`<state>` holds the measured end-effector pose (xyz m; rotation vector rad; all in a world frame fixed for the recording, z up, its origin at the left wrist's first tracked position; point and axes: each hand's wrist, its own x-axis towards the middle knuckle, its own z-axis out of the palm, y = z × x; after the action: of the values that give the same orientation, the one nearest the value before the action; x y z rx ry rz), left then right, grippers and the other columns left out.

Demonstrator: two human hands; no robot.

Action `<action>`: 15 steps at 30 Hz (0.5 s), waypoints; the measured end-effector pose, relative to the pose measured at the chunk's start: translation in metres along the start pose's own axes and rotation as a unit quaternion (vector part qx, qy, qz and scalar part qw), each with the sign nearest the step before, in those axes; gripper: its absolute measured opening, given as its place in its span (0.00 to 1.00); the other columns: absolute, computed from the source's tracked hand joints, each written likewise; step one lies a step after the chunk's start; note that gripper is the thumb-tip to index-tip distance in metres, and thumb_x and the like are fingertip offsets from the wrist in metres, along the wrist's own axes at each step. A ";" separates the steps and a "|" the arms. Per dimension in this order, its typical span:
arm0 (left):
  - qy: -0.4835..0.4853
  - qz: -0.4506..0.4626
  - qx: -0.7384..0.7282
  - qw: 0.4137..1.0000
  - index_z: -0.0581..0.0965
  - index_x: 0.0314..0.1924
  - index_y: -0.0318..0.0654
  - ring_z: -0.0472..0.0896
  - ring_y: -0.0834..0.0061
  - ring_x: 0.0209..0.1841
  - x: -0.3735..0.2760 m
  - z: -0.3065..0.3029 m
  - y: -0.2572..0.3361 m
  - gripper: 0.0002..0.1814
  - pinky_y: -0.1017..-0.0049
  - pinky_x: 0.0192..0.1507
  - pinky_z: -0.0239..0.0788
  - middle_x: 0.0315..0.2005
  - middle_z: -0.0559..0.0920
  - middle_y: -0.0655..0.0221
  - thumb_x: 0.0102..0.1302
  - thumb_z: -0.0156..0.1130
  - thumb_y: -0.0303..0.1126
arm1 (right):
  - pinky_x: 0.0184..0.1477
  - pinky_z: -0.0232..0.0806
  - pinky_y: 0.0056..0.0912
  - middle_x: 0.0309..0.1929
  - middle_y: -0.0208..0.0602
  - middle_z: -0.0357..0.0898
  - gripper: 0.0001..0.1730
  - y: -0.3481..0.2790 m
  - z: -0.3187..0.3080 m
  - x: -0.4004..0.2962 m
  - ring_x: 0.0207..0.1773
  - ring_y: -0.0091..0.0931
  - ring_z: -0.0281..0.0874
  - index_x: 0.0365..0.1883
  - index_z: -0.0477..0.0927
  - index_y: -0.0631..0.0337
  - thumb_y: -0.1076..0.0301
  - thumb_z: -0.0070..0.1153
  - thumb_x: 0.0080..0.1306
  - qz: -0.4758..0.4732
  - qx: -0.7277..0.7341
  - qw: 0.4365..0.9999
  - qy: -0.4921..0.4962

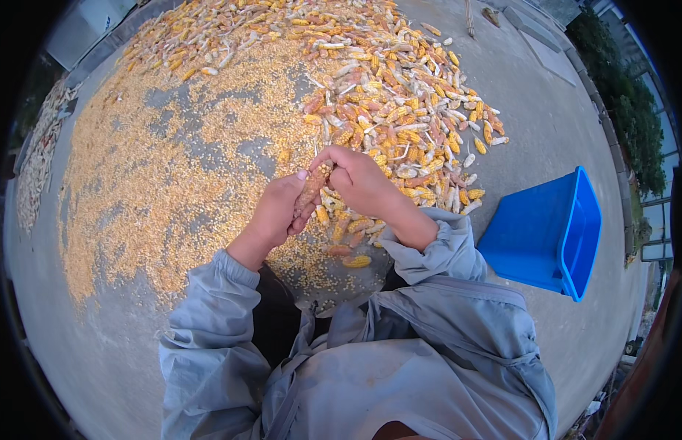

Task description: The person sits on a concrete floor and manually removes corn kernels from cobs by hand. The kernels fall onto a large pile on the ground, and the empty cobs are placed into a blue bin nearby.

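Note:
My left hand (275,212) is closed around the lower part of a mostly bare, reddish corn cob (313,190), its thumb along the cob's side. Bent over the cob's upper end, where some kernels still sit, are the fingers of my right hand (356,179); the palm side of that hand is hidden. Below and beyond my hands lies a heap of dried corn cobs (396,110), some yellow with kernels, others reddish or pale. Loose corn kernels (154,203) are spread thickly over the concrete to the left, and more lie between my knees.
A blue plastic bin (528,236) lies on its side at the right, its mouth facing right. At the far left is a pile of pale cobs or husks (41,159). Flat slabs (544,52) and a low block edging (616,148) border the concrete yard at the right.

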<state>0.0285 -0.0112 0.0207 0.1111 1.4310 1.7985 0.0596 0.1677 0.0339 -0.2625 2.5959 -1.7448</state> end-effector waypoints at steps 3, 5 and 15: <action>-0.078 -0.079 -0.142 0.984 0.72 0.31 0.36 0.60 0.82 0.07 0.000 -0.007 0.006 0.21 0.81 0.08 0.51 0.10 0.67 0.72 0.73 0.40 0.45 | 0.29 0.61 0.19 0.25 0.28 0.73 0.17 -0.013 -0.004 -0.003 0.25 0.16 0.67 0.46 0.76 0.59 0.75 0.39 0.62 0.075 0.198 0.976 -0.054; -0.082 -0.099 -0.154 0.980 0.71 0.30 0.36 0.59 0.82 0.07 0.000 -0.009 0.007 0.20 0.81 0.07 0.49 0.10 0.67 0.72 0.72 0.41 0.44 | 0.29 0.61 0.18 0.26 0.28 0.73 0.17 -0.011 -0.004 -0.004 0.25 0.16 0.67 0.45 0.77 0.59 0.75 0.38 0.62 0.057 0.257 0.963 -0.061; -0.082 -0.143 -0.173 0.971 0.70 0.29 0.38 0.59 0.83 0.06 0.000 -0.006 0.002 0.16 0.82 0.06 0.48 0.11 0.67 0.72 0.70 0.43 0.41 | 0.38 0.68 0.42 0.30 0.48 0.77 0.14 -0.006 0.000 -0.003 0.35 0.44 0.77 0.43 0.74 0.59 0.74 0.42 0.59 -0.053 -0.090 0.994 0.026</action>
<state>0.0241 -0.0160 0.0199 -0.1192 0.9481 1.7237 0.0629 0.1661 0.0390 -0.3677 2.8300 -1.5663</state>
